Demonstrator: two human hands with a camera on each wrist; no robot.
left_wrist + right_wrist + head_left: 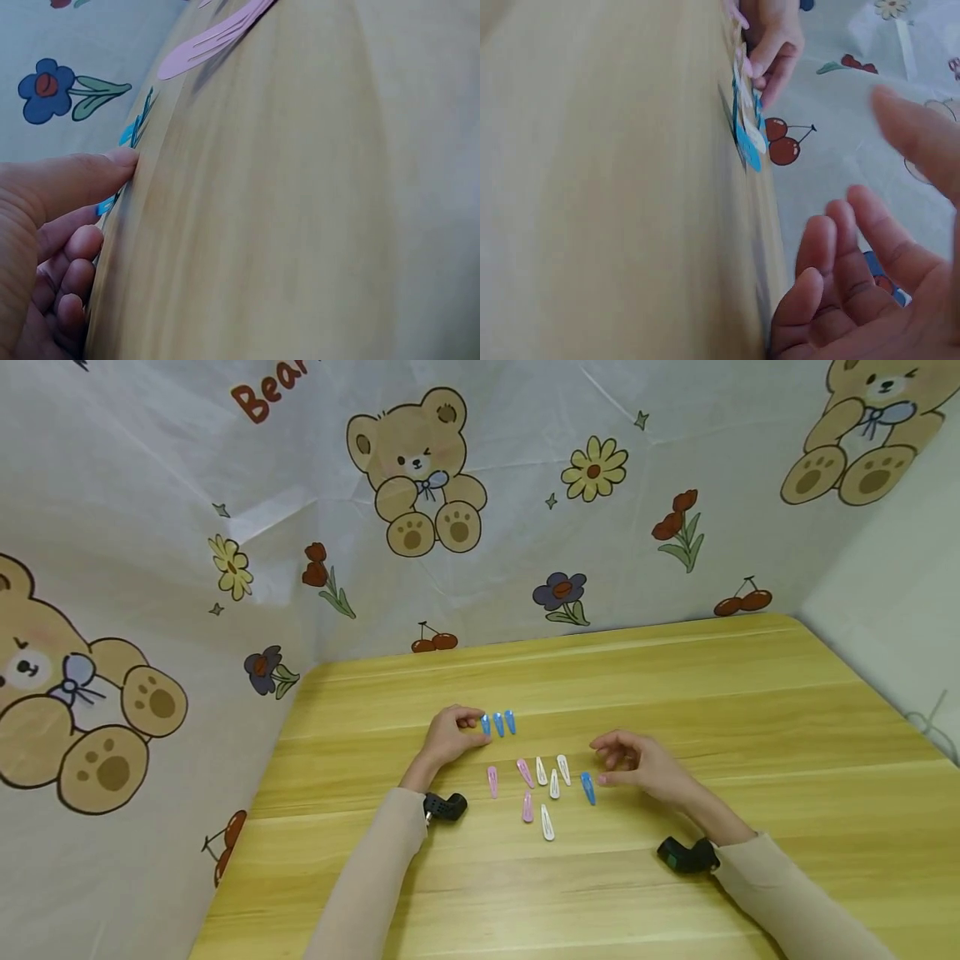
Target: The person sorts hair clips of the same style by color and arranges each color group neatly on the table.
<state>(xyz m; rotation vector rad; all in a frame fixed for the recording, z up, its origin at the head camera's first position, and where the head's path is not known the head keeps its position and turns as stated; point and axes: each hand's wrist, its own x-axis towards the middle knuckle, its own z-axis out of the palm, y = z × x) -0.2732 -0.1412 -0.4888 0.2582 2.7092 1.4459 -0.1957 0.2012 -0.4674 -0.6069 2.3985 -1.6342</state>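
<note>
Three blue snap hair clips [498, 724] stand in a row at the far side of the group. My left hand [447, 737] pinches the leftmost blue hair clip [486, 724] between thumb and index finger, one at each end. In the left wrist view, my left thumb [120, 159] is at the clip's near end, with its blue edge [105, 205] by the index fingertip. My right hand [647, 767] is held over the table with loosely bent fingers and nothing in them. Just left of its thumb lies another blue hair clip [588, 788], tilted.
Three pink hair clips [492, 782] and several white hair clips [547, 822] lie between the hands. The wooden table [750, 718] reaches back to a hanging cloth [510, 577] printed with bears and flowers.
</note>
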